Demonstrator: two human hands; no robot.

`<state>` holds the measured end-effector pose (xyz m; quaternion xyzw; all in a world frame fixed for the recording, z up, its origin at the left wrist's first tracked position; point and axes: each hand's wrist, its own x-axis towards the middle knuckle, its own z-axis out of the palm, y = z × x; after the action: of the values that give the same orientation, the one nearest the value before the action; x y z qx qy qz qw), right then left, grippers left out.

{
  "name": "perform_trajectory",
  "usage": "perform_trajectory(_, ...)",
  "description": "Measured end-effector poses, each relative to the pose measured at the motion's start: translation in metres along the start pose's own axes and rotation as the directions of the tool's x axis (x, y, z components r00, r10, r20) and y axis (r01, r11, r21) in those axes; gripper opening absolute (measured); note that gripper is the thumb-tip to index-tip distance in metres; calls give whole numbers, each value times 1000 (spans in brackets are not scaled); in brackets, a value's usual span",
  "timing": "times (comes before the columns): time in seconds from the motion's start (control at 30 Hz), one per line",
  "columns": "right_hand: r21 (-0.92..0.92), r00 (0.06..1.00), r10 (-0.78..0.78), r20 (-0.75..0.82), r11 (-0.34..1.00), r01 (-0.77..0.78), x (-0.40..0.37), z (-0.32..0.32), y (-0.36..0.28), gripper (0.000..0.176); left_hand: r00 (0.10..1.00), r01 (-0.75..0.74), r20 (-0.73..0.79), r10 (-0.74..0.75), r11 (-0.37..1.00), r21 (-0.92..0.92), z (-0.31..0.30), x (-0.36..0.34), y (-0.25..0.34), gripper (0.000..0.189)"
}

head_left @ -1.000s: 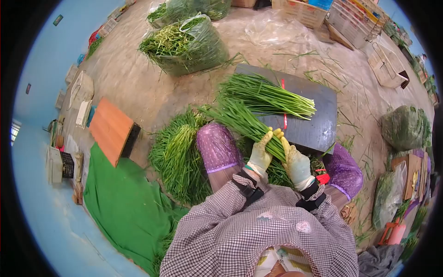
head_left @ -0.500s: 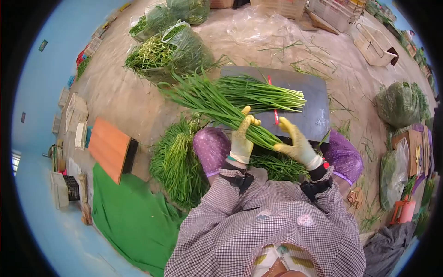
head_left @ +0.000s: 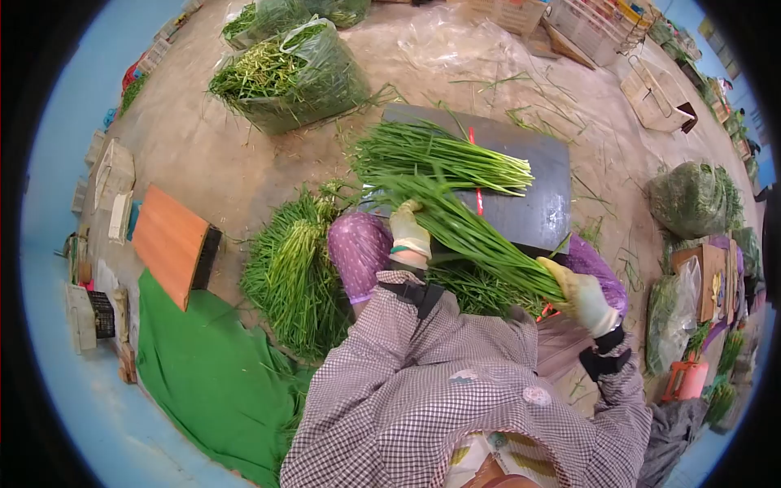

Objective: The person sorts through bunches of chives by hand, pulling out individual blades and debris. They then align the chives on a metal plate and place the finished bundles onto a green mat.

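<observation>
My right hand, in a pale yellow glove, grips a bunch of garlic chives by its stem end. The bunch slants up to the left, over my lap, its leafy tips blurred. At the lower edge of those leaves is my gloved left hand, fingers curled; what they hold, if anything, is hidden. Just beyond, a second bunch of chives lies on a dark board, with a red strip running beneath it. Loose chives lie in my lap below the held bunch.
A large heap of chives rests by my left knee. Farther left are an orange-topped block and a green cloth. Bagged greens stand ahead; another bag and a crate are at right.
My right hand has moved down and right and closed on the stem end of the bunch. My left hand has shifted left to the leafy end. The bunch has moved right and lower.
</observation>
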<state>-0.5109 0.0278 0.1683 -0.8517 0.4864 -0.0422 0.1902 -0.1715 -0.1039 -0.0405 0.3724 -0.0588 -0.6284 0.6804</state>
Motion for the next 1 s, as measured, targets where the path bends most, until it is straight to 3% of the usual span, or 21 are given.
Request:
perform_trajectory(0.07, 4, 989, 105, 101, 994, -106, -32, 4, 44, 73, 968, -210, -127, 217, 975, 66, -10, 10, -26, 31)
perform_trajectory(0.13, 41, 965, 207, 162, 976, -216, -47, -22, 43, 61, 909, -257, -277, 310, 943, 211, 22, -15, -12, 28)
perform_trajectory(0.2, 154, 966, 213, 144, 960, -235, -57, -41, 30, 55, 679, -620, 15, 734, 562, 547, 79, -63, 8, 28)
perform_trajectory(0.27, 206, 953, 240, 184, 939, -276, -58, -46, 25, 52, 642, -764, 588, 492, 477, 435, 102, -97, 4, 21)
perform_trajectory(0.3, 233, 950, 243, 198, 929, -286, -57, -48, 27, 52, 481, -724, 858, 181, 634, 272, 113, -110, -3, 19)
perform_trajectory(0.33, 256, 947, 240, 212, 922, -291, -56, -51, 28, 52, 252, -723, 964, -84, 646, 245, 115, -122, -25, 23)
perform_trajectory(0.4, 93, 942, 260, 215, 954, -284, -58, -72, 22, 54, 373, -728, 902, -220, 533, 431, 81, -135, -75, 33)
perform_trajectory(0.43, 13, 939, 276, 206, 958, -285, -67, -77, 30, 54, 537, -654, 521, -663, 63, 754, 68, -114, -79, 40)
perform_trajectory(0.47, -69, 935, 296, 193, 955, -288, -77, -82, 38, 54, 642, -565, 258, -722, -217, 796, 50, -96, -81, 45)
perform_trajectory(0.5, -18, 929, 331, 165, 943, -333, -87, -87, 43, 53, 705, -547, 175, -688, -369, 751, 35, -88, -74, 48)
perform_trajectory(0.53, 2, 927, 353, 127, 934, -356, -96, -92, 47, 52, 683, -538, 157, -713, -346, 769, 18, -73, -73, 49)
perform_trajectory(0.57, 25, 922, 375, 93, 925, -379, -106, -94, 50, 51, 671, -553, 300, -678, -189, 811, 11, -63, -71, 45)
perform_trajectory(0.6, 49, 918, 392, 55, 918, -395, -113, -96, 53, 50, 758, -523, 485, -436, 38, 852, 5, -60, -79, 32)
perform_trajectory(0.63, 67, 912, 411, 2, 910, -410, -119, -92, 57, 48, 815, -451, 530, -234, 316, 834, 2, -53, -88, 17)
perform_trajectory(0.67, 71, 911, 411, -28, 910, -408, -122, -90, 57, 48, 870, -455, 492, -34, 326, 828, 31, -68, -68, 9)
perform_trajectory(0.7, 75, 910, 410, -57, 911, -405, -123, -88, 57, 49, 753, -648, 587, 297, 176, 741, 45, -70, -62, 5)
perform_trajectory(0.73, 81, 910, 407, -84, 913, -401, -125, -85, 58, 49, 517, -760, 639, 570, -37, 649, 56, -72, -57, 7)
perform_trajectory(0.87, -116, 919, 330, -214, 926, -360, -117, -63, 56, 57, 652, -758, 585, 483, 456, 468, 111, -134, -13, 5)
perform_trajectory(0.93, -221, 922, 258, -287, 919, -326, -106, -53, 50, 61, 567, -775, 776, 276, 497, 390, 119, -165, -10, 9)
perform_trajectory(0.97, -314, 925, 172, -338, 906, -283, -96, -49, 41, 65, 557, -629, 830, 44, 675, 386, 113, -175, -20, 10)
perform_trajectory(1.0, -360, 917, 172, -359, 881, -306, -89, -44, 35, 67, 497, -319, 824, -273, 825, 466, 103, -183, -34, 19)
